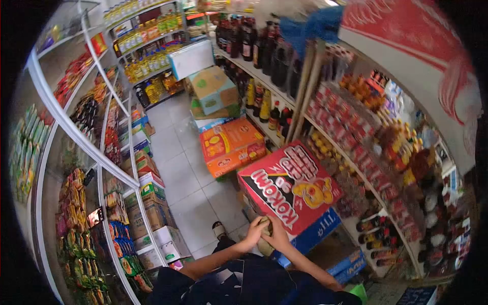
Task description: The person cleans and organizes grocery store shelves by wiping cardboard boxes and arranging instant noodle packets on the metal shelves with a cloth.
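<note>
Both of my hands meet low in the middle of the head view, in front of my body. My left hand [252, 234] has its fingers closed around a crumpled olive-tan cloth-like thing [265, 247]. From the other side, my right hand [275, 235] grips the same piece, and its fingers hide part of it. I cannot tell exactly what it is. Just beyond my hands lies a red and black KOKOMI carton [264, 185], its near corner close to my fingers. A blue carton [317, 230] sits under it.
A tiled aisle [178, 170] runs ahead on the left. Orange cartons [231, 145] and a brown-green carton [212, 89] are stacked beyond the red one. Glass-fronted shelves [109, 168] with packets line the left. Bottles fill the right shelf [254, 63]; oil bottles stand on the back shelves [147, 48].
</note>
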`<state>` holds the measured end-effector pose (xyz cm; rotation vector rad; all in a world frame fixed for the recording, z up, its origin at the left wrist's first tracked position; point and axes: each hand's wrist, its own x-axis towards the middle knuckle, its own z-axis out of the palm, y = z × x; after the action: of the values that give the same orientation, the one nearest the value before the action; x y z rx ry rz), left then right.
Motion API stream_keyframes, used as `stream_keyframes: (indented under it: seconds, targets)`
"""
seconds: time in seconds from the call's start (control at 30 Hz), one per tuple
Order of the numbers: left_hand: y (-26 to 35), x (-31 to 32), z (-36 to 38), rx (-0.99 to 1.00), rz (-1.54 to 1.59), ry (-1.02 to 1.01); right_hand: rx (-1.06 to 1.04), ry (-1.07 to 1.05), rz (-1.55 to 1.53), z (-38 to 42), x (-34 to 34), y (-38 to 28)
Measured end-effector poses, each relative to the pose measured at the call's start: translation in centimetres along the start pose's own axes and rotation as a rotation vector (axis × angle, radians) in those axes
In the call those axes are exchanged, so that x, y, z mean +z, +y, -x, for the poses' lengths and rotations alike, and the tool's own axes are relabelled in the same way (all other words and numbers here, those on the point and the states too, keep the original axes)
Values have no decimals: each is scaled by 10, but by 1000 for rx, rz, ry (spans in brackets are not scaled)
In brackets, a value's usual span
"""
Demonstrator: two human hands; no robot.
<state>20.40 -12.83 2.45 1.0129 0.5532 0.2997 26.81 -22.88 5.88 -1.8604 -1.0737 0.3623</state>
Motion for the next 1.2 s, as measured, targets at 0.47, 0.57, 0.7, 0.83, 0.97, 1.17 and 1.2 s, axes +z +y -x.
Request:
stream_keyframes:
  seconds: [0.47,0.57,0.7,0.83,0.97,1.17,1.2]
  targets:
    - [150,-209,-107,-229,0,-84,133,152,-316,-223,161,1]
    - [172,-259,-131,40,1,102,-33,138,-268,-276,198,-35]
    - [202,-322,-136,249,17,333,252,-193,-720,-331,250,-70]
    - [230,-364,-137,205,203,551,-130,-313,-421,-384,309,-64]
    - [256,-396,-152,146,282,651,59,-458,-533,-435,347,-54]
    - [295,-458,-228,188,192,755,90,-622,-404,-537,383,-51]
    - [303,-470,-248,209,140,798,95,-650,-439,-561,390,-49]
